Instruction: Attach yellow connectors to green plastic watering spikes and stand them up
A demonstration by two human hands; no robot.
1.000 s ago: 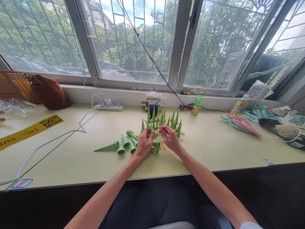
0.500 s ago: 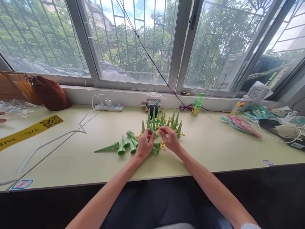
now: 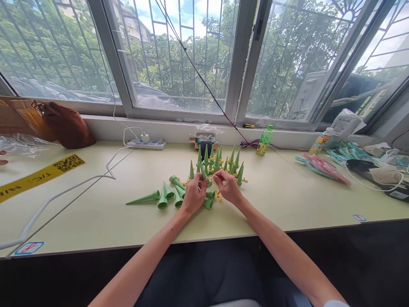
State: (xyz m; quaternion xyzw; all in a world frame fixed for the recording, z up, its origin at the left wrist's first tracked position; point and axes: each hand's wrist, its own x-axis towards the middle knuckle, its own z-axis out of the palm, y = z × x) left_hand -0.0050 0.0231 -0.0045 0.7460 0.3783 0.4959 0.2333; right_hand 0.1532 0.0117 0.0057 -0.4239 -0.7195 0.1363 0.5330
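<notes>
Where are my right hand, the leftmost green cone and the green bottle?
Right hand [image 3: 229,187]: head view, back of hand.
Leftmost green cone [image 3: 146,198]: head view, tapered body.
Green bottle [image 3: 264,141]: head view, its side.

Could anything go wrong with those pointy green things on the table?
Maybe. The left hand holds a tilted green plastic cone close to green plastic cones standing upright, so a bump might topple some. Small yellow plastic pieces lie on the pale yellow-green table beside the right hand, which could brush and scatter them. The long green plastic cone lying on its side at the far left of the pile might roll if nudged.
</notes>
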